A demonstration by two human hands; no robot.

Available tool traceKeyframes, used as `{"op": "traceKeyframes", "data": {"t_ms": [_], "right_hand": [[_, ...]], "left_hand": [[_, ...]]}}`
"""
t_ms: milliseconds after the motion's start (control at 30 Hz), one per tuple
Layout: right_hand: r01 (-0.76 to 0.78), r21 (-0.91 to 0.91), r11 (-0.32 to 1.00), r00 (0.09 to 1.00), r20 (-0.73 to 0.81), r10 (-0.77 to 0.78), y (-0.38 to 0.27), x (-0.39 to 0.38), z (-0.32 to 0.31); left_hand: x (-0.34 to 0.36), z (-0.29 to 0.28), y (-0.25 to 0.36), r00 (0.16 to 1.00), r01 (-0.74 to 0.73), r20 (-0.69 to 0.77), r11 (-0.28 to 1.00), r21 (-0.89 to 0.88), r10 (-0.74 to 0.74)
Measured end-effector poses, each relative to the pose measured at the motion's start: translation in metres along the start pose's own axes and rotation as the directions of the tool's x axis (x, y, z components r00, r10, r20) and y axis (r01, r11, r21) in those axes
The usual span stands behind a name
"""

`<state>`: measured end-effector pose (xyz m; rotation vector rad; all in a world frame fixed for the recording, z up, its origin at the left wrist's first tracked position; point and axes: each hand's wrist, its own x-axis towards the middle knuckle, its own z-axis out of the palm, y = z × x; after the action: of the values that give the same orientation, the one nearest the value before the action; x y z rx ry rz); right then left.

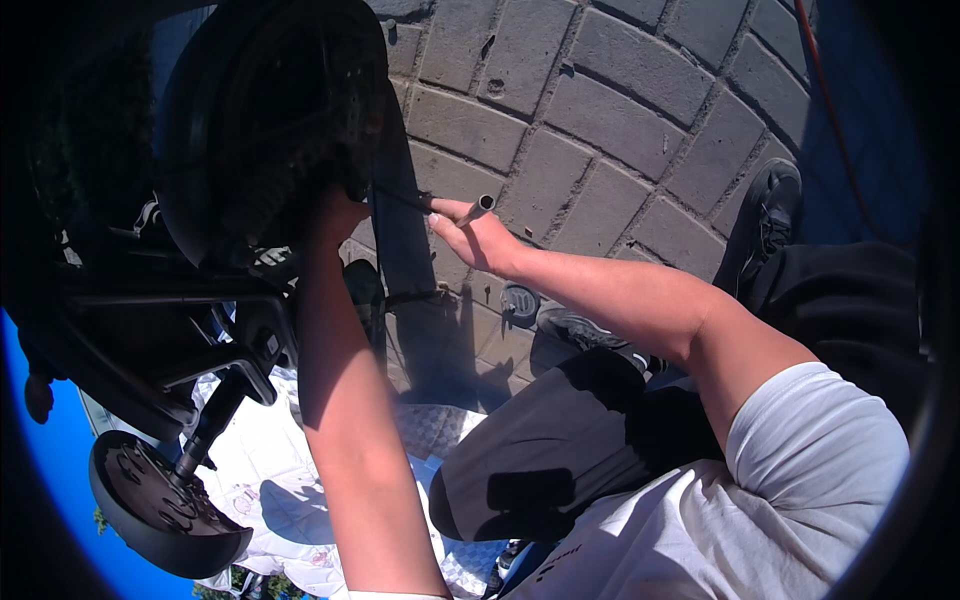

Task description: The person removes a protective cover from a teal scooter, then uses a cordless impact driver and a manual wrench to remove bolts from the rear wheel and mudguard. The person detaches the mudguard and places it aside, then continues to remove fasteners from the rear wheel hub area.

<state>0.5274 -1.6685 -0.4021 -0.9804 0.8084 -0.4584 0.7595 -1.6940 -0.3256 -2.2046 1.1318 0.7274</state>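
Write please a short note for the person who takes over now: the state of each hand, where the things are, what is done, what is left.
Left hand: up against the underside of the dark wheel, mostly in shadow; grip unclear.
Right hand: closed on a thin tool with a metal tube end, its tip toward the wheel hub.
Small caster hangs lower left, over a white cloth on the paving.
Done: tool is at the wheel.
Left: cannot tell how far the work on the wheel is.
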Motion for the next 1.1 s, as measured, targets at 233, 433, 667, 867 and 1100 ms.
{"op": "traceKeyframes", "data": {"t_ms": [233, 433, 667, 867, 1100], "right_hand": [[-0.612, 0.665, 0.429, 0.777, 0.405, 0.481, -0.016, 0.011, -0.001], [-0.674, 0.738, 0.028, 0.683, 0.609, 0.403, -0.007, 0.018, 0.004], [-0.602, 0.642, 0.474, 0.798, 0.469, 0.378, -0.003, 0.011, 0.013], [0.355, -0.644, 0.677, 0.918, 0.378, -0.121, -0.005, 0.015, -0.017], [-0.464, 0.464, 0.754, 0.886, 0.269, 0.379, -0.007, 0.0, -0.009]], "left_hand": [[0.001, 0.002, -0.004, 0.998, -0.056, -0.026, 0.996, -0.063, 0.054], [0.001, -0.004, 0.003, 0.999, 0.033, 0.032, 0.999, -0.026, -0.033], [-0.002, -0.006, 0.006, 1.0, 0.025, 0.002, 0.999, 0.032, -0.025], [-0.003, -0.007, 0.009, 0.999, 0.029, 0.027, 0.999, 0.013, -0.029], [-0.004, -0.006, 0.007, 0.999, 0.038, 0.03, 0.998, 0.047, -0.039]]}}
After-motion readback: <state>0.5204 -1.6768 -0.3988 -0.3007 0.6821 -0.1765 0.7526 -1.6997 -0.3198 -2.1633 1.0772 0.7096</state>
